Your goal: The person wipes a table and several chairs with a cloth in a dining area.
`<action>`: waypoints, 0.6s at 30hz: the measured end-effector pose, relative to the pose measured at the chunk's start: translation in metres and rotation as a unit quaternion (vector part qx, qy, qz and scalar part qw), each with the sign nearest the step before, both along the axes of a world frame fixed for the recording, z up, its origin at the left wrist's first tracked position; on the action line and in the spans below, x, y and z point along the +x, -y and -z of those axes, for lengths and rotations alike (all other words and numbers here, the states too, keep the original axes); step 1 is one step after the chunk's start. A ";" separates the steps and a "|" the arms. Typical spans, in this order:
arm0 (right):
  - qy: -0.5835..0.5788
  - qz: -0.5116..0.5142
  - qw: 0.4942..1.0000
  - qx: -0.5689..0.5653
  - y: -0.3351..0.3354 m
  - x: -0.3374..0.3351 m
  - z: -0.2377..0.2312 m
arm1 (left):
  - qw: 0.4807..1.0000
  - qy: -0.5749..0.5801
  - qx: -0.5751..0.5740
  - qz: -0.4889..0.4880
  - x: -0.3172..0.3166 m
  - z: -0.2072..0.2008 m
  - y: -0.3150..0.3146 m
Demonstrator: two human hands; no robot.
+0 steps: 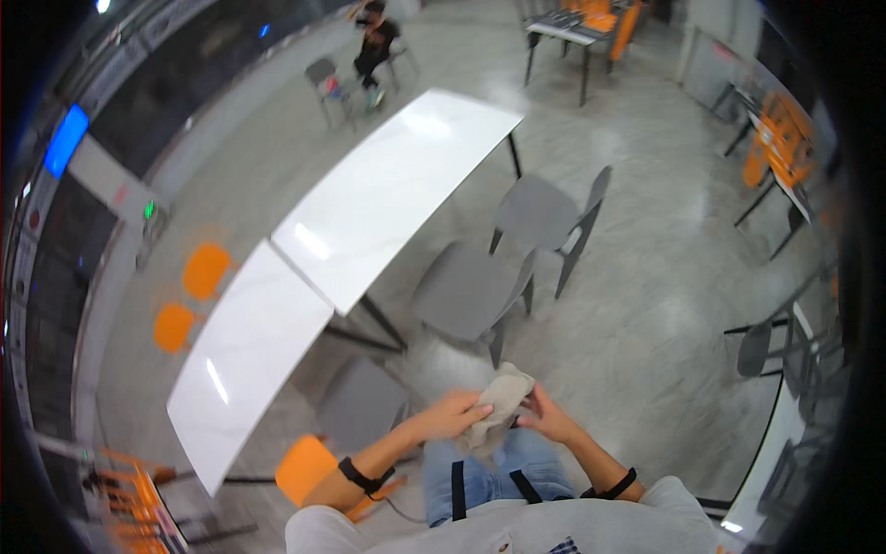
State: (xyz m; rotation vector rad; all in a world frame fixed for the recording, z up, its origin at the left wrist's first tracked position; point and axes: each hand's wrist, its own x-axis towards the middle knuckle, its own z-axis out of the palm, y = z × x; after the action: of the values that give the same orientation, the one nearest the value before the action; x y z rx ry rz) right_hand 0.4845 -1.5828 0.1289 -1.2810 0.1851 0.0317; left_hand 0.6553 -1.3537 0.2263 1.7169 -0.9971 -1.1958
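A crumpled beige-grey cloth (505, 395) is held in front of my body, over my jeans. My left hand (452, 414) grips its left side, with thumb and fingers closed on the fabric. On the other side, my right hand (551, 417) pinches the cloth's right edge with bent fingers. Part of the cloth hangs down between the hands, and its lower end is blurred. Some fingertips are hidden behind the fabric.
Two white tables (397, 185) stand end to end at left and ahead. Grey chairs (466, 288) line their near side; orange chairs (206, 270) are beyond. An orange seat (307, 469) is by my left arm. A person (376, 42) sits far off.
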 end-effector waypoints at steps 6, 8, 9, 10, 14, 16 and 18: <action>-0.037 -0.066 0.990 -0.121 0.016 0.004 -0.059 | 0.972 -0.018 -0.112 -0.207 0.001 -0.056 0.052; -0.114 -0.105 0.976 -0.151 0.019 0.011 -0.069 | 0.927 -0.188 -0.127 -0.299 -0.003 -0.045 0.058; -0.100 -0.094 0.979 -0.153 0.019 0.015 -0.074 | 0.922 -0.224 -0.127 -0.290 -0.007 -0.036 0.055; -0.110 -0.092 0.976 -0.166 0.019 0.019 -0.078 | 0.913 -0.257 -0.128 -0.291 -0.015 -0.026 0.056; -0.120 0.003 0.980 -0.160 0.023 0.039 -0.087 | 0.875 -0.390 -0.091 -0.270 -0.026 0.004 0.059; -0.093 -0.043 0.994 -0.044 0.037 0.054 -0.085 | 0.844 -0.427 -0.029 -0.323 -0.011 0.004 0.061; -0.089 -0.094 0.990 -0.062 0.060 0.077 -0.075 | 0.889 -0.336 -0.100 -0.295 0.010 0.004 0.065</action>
State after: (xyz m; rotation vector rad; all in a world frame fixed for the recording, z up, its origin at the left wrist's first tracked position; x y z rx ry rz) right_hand 0.5614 -1.6427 0.2035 -1.4164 0.2228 0.3010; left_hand 0.6652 -1.4191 0.2227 1.1621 -0.1395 -1.0957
